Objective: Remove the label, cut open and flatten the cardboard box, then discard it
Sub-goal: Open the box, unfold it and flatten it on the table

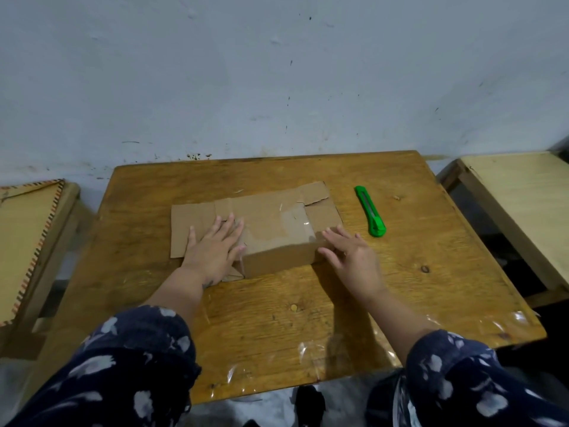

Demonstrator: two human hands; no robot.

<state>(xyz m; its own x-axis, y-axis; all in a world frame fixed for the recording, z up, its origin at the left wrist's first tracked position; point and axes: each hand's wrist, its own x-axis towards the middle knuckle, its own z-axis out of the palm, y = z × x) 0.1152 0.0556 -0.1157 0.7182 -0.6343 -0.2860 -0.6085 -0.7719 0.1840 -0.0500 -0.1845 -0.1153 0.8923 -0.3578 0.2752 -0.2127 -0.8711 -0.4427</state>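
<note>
A brown cardboard box [271,223], cut open with its flaps spread out, lies near the middle of the wooden table [308,303]. Clear tape still clings to its top. My left hand [215,245] presses flat on the left flaps with straight fingers. At the box's right end, my right hand [351,254] touches the cardboard edge with straight, spread fingers. A green utility knife [370,211] lies on the table to the right of the box, apart from both hands.
Strips of clear tape [308,349] stick to the table's near edge and right corner. A pale wooden table [517,192] stands at the right, another piece of furniture with a patterned edge [27,235] at the left. A grey wall is behind.
</note>
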